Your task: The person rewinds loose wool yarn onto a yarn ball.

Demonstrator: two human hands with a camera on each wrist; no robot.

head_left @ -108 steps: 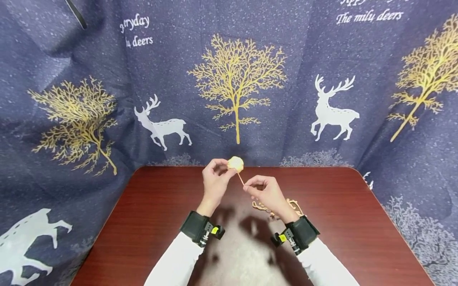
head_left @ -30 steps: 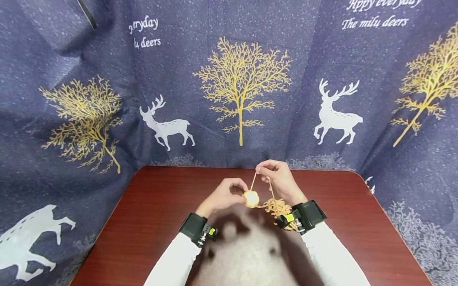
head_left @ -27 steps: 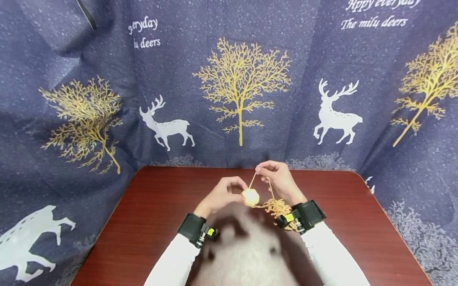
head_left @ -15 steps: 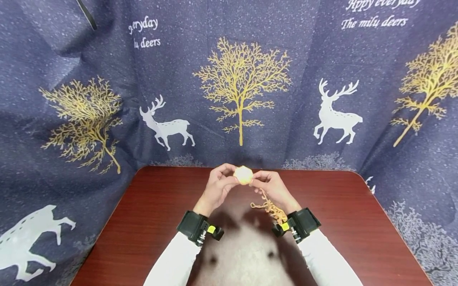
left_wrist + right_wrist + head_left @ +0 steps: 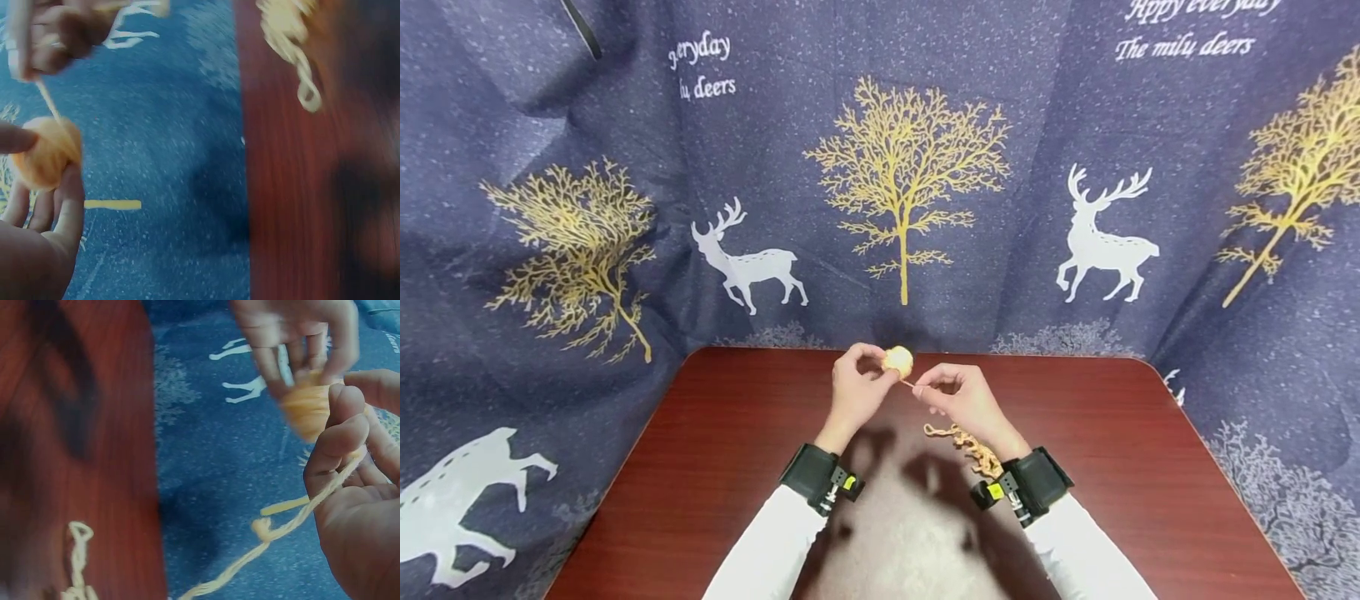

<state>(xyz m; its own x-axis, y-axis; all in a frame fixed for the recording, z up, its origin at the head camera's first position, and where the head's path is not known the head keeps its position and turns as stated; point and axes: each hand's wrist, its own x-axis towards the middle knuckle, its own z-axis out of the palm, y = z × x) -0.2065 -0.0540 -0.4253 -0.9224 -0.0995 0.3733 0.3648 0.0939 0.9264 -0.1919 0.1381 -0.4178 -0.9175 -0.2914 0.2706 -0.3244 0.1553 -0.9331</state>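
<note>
Yarn ball (image 5: 898,362) pinched in L hand (image 5: 855,390), nr R hand (image 5: 961,402) pinching strand (image 5: 49,101).

A dark blue, white-speckled fabric backdrop (image 5: 1000,283) hung behind a reddish-brown, wood-grained table (image 5: 722,442) with rounded far corners, golden leafless trees (image 5: 902,196) and white antlered deer (image 5: 1108,247) printed on the fabric, white script lettering (image 5: 1185,47) set above them.

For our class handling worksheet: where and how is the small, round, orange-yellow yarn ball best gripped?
Probably best pinched across the rounded sides of the yarn ball, thumb against fingers, from the person's left: it has no handle, and the thin, pale-yellow yarn strand runs from it to the right hand, so the left approach seems freer.
</note>
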